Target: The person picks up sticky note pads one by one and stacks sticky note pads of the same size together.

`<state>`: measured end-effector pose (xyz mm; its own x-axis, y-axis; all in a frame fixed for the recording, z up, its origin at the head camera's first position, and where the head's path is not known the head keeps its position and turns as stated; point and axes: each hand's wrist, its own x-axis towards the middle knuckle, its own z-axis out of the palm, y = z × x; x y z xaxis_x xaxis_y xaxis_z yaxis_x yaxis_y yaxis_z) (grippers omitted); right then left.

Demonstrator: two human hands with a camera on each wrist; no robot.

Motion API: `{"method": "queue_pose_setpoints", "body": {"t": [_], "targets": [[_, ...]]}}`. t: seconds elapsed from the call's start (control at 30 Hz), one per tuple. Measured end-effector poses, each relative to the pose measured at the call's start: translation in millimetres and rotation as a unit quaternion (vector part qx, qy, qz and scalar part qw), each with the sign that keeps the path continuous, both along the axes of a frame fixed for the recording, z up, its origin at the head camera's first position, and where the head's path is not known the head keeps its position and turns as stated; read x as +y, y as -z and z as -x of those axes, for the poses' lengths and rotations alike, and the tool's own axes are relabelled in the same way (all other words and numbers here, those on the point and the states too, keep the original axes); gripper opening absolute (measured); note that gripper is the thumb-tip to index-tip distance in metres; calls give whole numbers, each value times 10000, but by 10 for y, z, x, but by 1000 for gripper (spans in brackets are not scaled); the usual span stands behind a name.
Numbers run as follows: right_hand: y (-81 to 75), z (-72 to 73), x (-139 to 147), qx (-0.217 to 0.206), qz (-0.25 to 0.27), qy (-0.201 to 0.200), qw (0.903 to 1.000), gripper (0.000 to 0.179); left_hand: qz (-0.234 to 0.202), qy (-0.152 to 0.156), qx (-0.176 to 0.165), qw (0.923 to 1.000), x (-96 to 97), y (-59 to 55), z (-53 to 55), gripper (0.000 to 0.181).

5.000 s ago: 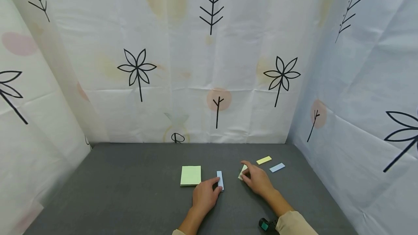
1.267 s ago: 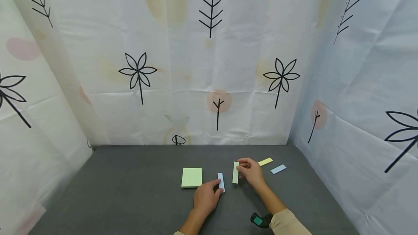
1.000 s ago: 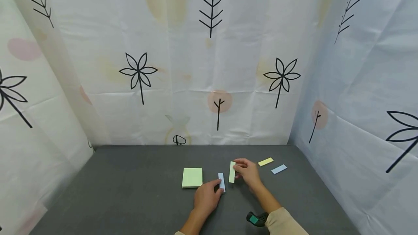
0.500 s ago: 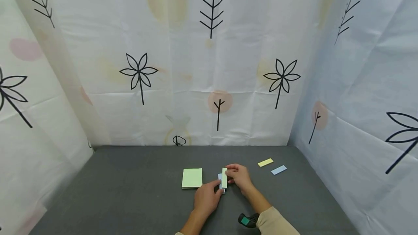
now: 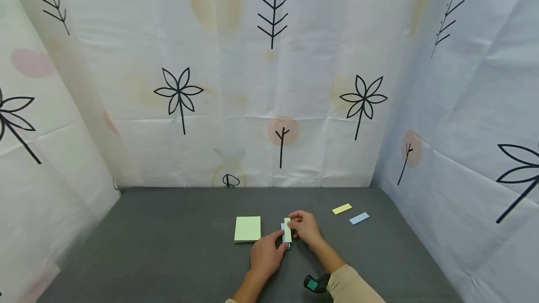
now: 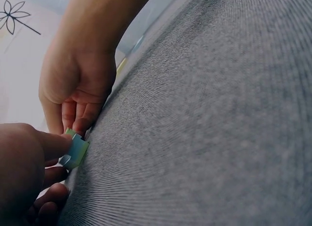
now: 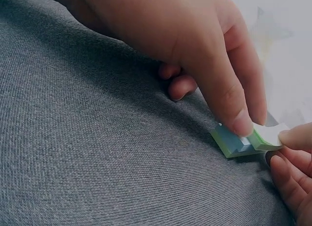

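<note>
Near the middle of the grey table (image 5: 168,256), my left hand (image 5: 264,252) pinches a narrow blue sticky note pad (image 5: 282,226) between thumb and index finger. My right hand (image 5: 308,229) holds a narrow pale green sticky note pad (image 5: 287,236) over the blue one, covering most of it in the head view. Up close in the right wrist view, another green layer (image 7: 222,144) shows beneath the blue pad (image 7: 230,138). The left wrist view has the fingertips of both hands meeting at this small stack, and its far side is hidden by fingers.
A square light green sticky note pad (image 5: 247,229) lies left of the hands. Toward the back right are a yellow strip pad (image 5: 342,209) and a blue strip pad (image 5: 359,219). A black device with a green patch (image 5: 316,284) sits at the right wrist. Printed cloth (image 5: 236,144) surrounds the table.
My right hand has carried the narrow pale green pad leftward from near the yellow strip until it overlaps the blue pad. The left hand has stayed in place, pinching the blue pad.
</note>
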<state>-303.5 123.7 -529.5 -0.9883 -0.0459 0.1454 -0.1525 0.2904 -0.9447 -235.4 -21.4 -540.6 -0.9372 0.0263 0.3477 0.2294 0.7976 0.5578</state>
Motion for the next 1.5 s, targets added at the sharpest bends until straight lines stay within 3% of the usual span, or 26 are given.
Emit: {"method": "queue_pose_setpoints", "body": {"t": [0.33, 0.83, 1.27, 1.5], "targets": [[12, -2, -17, 137, -303, -25, 9994, 16, -121, 37, 70, 9999, -17, 37, 12, 50], [-23, 9, -20, 152, -976, -238, 9948, 13, -23, 117, 199, 9997, -27, 22, -15, 47], [-14, -7, -11, 97, -996, -282, 9946, 12, 104, 230, -15, 9997, -36, 30, 12, 48], [-12, -5, 3, 179, -977, -381, 9943, 13, 94, 226, 96, 9997, -37, 47, 17, 46]]}}
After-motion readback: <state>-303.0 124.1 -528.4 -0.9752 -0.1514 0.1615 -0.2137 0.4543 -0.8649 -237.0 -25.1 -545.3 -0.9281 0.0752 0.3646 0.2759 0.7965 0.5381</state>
